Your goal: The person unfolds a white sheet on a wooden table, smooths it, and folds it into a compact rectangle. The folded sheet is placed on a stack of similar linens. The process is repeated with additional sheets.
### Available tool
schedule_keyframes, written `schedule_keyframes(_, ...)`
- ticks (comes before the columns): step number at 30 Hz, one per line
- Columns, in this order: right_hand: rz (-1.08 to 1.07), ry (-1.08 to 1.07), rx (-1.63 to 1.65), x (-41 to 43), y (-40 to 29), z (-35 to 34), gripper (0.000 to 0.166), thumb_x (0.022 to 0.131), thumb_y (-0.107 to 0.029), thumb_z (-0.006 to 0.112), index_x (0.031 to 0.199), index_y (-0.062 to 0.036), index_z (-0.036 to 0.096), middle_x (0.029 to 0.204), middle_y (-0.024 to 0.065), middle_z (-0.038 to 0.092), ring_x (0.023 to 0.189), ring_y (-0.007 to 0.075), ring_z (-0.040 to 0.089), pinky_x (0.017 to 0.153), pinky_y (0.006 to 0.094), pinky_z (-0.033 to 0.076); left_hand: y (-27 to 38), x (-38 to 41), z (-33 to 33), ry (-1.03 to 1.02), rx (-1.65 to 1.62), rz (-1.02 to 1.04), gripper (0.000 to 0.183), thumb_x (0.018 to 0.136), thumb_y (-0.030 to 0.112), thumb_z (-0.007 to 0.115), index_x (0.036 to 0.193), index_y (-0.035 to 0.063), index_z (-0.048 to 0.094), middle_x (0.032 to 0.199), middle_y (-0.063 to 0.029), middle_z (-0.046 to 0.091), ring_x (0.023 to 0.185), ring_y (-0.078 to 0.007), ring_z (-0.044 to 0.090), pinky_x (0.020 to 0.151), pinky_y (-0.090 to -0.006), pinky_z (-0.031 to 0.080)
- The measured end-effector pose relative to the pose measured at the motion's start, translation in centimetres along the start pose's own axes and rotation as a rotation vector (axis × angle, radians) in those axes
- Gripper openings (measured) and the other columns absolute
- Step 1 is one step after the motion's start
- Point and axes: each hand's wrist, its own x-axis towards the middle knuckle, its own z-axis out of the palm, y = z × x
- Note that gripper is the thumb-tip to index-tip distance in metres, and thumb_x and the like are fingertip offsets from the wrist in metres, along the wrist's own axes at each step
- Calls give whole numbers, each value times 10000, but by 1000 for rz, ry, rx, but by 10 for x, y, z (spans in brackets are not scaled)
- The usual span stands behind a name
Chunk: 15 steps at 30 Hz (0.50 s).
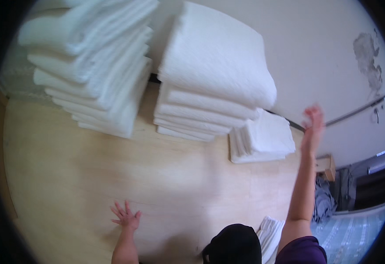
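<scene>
My left hand is spread, palm down, at the pale wooden tabletop, with nothing in it. My right hand is stretched far out at the right, in front of the wall, and blurred; its fingers look bent and no object shows in them. Nearest to it lies a low stack of folded white cloths. Left of that stands a taller pile of thick folded white towels. Another tall pile of white towels rises at the far left and runs past the top of the view.
More folded white cloth lies by my right arm, partly hidden. A black rounded thing covers the bottom middle. The wall behind has a peeling patch. Beyond the table are a dark cloth heap and a wooden box-like piece.
</scene>
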Motion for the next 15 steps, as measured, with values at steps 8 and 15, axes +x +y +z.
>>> schedule_keyframes(8,-236,-198,-831,-146,271,-36,598,703,-263,684,1202,-33,449,1205,207,448,1110,406,404,915,469,359,1,13,24,58,97,46,878,787,556,508,1411,278,-43,1429,-118,-258,1292,-400,-238,896,-745,95)
schedule_keyframes(15,135,-465,-1090,-143,203,10,550,713,-303,564,1234,-194,425,1208,103,463,981,388,510,766,469,444,-22,14,30,142,139,17,861,794,546,509,1412,276,-26,1439,-109,-231,1300,-397,-218,876,-752,139)
